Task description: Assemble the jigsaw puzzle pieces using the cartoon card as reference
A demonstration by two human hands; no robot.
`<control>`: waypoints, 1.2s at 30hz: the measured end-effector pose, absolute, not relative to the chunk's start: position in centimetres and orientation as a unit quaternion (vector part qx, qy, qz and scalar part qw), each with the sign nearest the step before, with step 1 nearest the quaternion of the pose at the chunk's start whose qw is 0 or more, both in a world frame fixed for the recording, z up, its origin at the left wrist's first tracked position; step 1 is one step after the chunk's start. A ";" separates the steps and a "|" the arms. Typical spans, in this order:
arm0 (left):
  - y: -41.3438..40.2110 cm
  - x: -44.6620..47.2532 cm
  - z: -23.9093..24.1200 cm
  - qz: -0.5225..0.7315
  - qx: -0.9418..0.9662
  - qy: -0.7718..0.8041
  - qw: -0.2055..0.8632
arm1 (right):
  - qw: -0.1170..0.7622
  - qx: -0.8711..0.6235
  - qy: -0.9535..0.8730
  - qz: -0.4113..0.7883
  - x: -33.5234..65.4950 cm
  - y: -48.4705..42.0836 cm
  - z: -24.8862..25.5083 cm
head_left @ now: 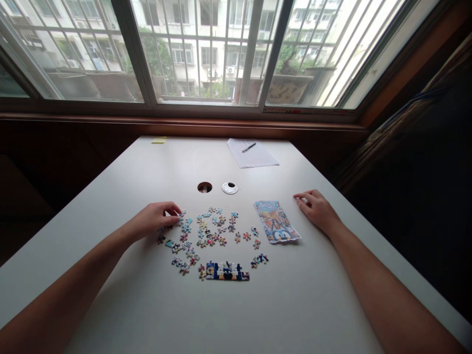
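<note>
Two bare forearms reach forward over a white table [147, 305]. Nearest the person lies a joined strip [227, 272] of puzzle pieces. Beyond it, loose pieces [210, 231] are scattered across the middle of the table. The left hand [157, 220] rests at the left edge of this scatter, fingers curled and fingertips pinched on a small piece [182, 214] lying on the table. The right hand [317, 209] lies flat and empty on the table, fingers relaxed, just right of a colourful picture sheet [276, 221], not touching it. Farther off are a round hole [204, 187] and a white cap [229, 188]. At the far edge lie paper [252, 155] with a pen [249, 147], below a barred window [206, 54].
</note>
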State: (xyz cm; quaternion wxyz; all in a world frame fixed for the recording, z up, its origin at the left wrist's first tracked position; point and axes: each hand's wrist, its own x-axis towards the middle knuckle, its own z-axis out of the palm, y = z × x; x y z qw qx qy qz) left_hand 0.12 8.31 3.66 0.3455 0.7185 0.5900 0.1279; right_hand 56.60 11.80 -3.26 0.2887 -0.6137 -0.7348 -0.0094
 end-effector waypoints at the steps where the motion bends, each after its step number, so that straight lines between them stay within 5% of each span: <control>1: 8.3 0.1 3.6 0.129 0.718 0.590 0.345 | 0.288 -0.613 -0.736 -0.010 56.6 11.8 -3.3; 36: 8.0 0.5 3.8 0.153 0.769 0.564 0.259 | 0.291 -0.615 -0.733 -0.006 56.5 11.7 -3.2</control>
